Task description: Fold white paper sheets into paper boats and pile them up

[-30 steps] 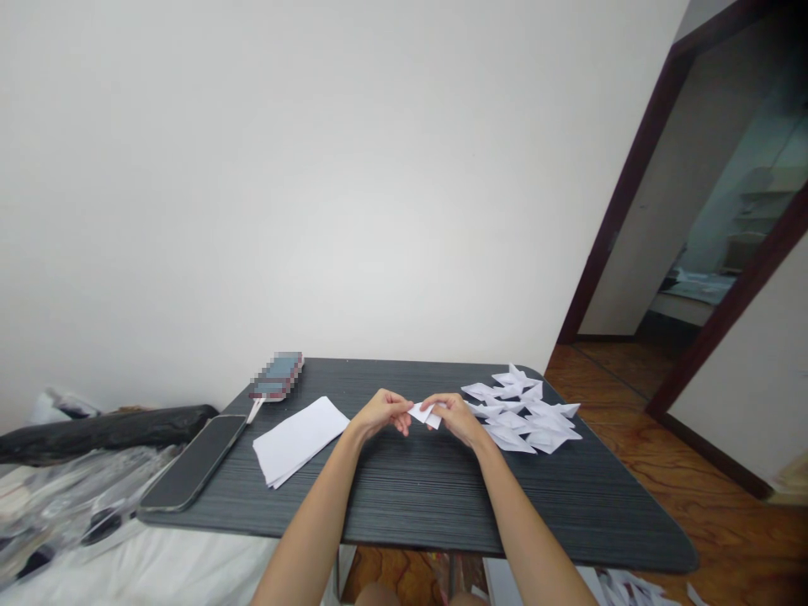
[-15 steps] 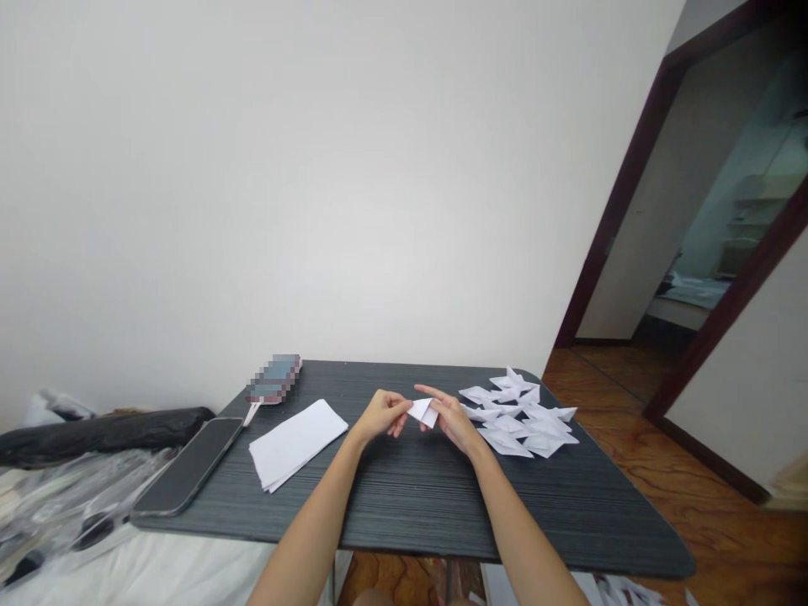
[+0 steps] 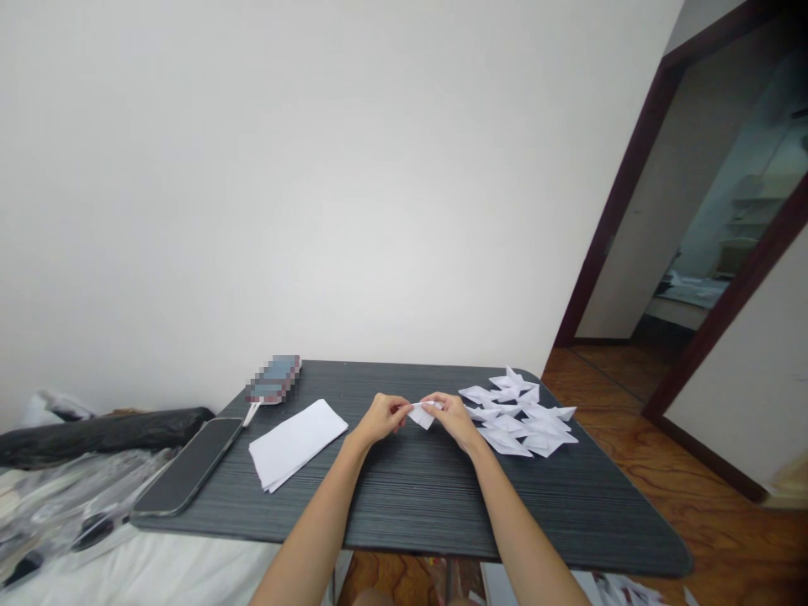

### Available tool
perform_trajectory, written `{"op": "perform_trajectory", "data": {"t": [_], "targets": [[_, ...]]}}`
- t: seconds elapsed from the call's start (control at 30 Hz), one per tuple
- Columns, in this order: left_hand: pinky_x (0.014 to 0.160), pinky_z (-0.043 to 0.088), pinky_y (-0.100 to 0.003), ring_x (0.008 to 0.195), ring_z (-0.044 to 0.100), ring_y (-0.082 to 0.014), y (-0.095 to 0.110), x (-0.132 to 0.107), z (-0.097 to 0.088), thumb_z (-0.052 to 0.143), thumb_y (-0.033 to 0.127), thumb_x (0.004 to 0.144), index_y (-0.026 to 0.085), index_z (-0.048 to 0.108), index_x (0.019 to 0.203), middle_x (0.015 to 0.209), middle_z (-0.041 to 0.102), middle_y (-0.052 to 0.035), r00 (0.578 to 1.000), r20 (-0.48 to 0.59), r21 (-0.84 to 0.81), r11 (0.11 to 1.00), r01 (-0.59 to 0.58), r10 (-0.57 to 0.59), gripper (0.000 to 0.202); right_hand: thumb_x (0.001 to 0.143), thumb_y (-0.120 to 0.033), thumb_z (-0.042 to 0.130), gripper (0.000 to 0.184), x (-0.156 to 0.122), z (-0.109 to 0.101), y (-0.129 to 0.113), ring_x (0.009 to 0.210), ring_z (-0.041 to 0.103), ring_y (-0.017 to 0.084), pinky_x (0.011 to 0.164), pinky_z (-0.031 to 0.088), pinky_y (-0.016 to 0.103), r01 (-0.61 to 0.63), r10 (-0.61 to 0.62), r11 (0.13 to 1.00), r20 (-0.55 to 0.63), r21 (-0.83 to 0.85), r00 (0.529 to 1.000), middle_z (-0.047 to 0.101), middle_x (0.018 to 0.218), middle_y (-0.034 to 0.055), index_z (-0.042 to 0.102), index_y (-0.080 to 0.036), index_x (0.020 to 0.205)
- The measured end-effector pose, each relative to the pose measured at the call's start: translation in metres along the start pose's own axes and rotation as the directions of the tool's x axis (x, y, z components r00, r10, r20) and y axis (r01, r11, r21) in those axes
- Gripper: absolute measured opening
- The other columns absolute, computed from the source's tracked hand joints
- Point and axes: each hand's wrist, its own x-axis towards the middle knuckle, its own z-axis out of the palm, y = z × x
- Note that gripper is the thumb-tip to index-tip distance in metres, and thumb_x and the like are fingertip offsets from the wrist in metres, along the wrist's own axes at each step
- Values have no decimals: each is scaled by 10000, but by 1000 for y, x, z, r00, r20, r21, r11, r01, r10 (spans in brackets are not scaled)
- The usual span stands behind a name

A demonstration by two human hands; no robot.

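Note:
A small piece of folded white paper (image 3: 424,416) is held above the dark table between my two hands. My left hand (image 3: 385,415) pinches its left corner between thumb and fingers. On the other side, my right hand (image 3: 448,412) grips the right part, thumb in front and fingers curled over the top edge. The paper's lower corner points down towards me. Several folded white paper boats (image 3: 521,414) lie in a cluster just right of my right hand. Left of my left hand rests a stack of white paper sheets (image 3: 298,444).
The dark folding table (image 3: 417,513) stands against a white wall. A black phone (image 3: 189,465) lies at its left edge, with a blurred-out object (image 3: 275,379) behind it. Plastic-wrapped things (image 3: 69,497) sit left of the table. A doorway opens at the right.
My right index finger, stretched out before, has curled in onto the folded paper. The paper has tilted so its corner points downward. Stack and boats stay where they were.

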Motion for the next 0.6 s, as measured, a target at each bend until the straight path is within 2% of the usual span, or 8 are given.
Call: {"op": "perform_trajectory", "data": {"t": [0.17, 0.23, 0.33, 0.43, 0.53, 0.6], "targets": [[470, 346, -165, 391, 428, -63, -2, -1, -2, 384, 289, 786, 131, 585, 592, 442, 504, 9, 998, 22, 67, 996, -54, 53, 321, 630, -355, 580, 227, 0, 1, 4, 512, 524, 121, 504, 382, 232, -10, 10, 1000, 18, -26, 1000, 595, 557, 9, 581, -134, 682], [465, 348, -165, 387, 426, -59, -6, 0, 0, 372, 271, 791, 131, 606, 668, 457, 510, 11, 999, 26, 31, 999, -35, 35, 299, 630, -358, 580, 224, 1, 1, 7, 492, 526, 123, 488, 381, 232, -24, 25, 1000, 19, -19, 1000, 590, 537, 8, 564, -136, 659], [444, 359, -166, 375, 441, -54, -14, 3, 6, 348, 267, 801, 129, 584, 924, 486, 520, 19, 1000, -3, -117, 993, 24, -24, 299, 634, -385, 573, 244, 2, 3, 11, 485, 549, 144, 488, 402, 256, -76, 74, 995, 28, 66, 997, 593, 529, 15, 537, -146, 672], [444, 400, -190, 412, 507, -80, -20, 8, 12, 344, 311, 803, 94, 480, 1090, 515, 547, 0, 995, -47, -361, 930, 69, -92, 384, 612, -419, 585, 279, 4, 5, 12, 486, 568, 172, 491, 423, 290, -136, 136, 973, 12, 189, 991, 602, 544, 27, 520, -157, 683], [517, 459, -247, 575, 580, -139, -20, 12, 14, 415, 368, 766, 55, 498, 1051, 642, 602, -66, 992, -77, -540, 840, 45, -102, 431, 576, -422, 616, 290, 5, 7, 10, 459, 552, 161, 463, 417, 287, -149, 172, 936, -45, 318, 984, 597, 553, 21, 517, -163, 661], [571, 477, -269, 691, 582, -167, -17, 13, 13, 485, 381, 722, 61, 554, 966, 771, 611, -97, 992, -88, -570, 821, 27, -94, 408, 569, -406, 628, 284, 5, 8, 8, 430, 522, 132, 430, 391, 259, -138, 171, 914, -55, 381, 984, 588, 558, 12, 526, -162, 672]]}}
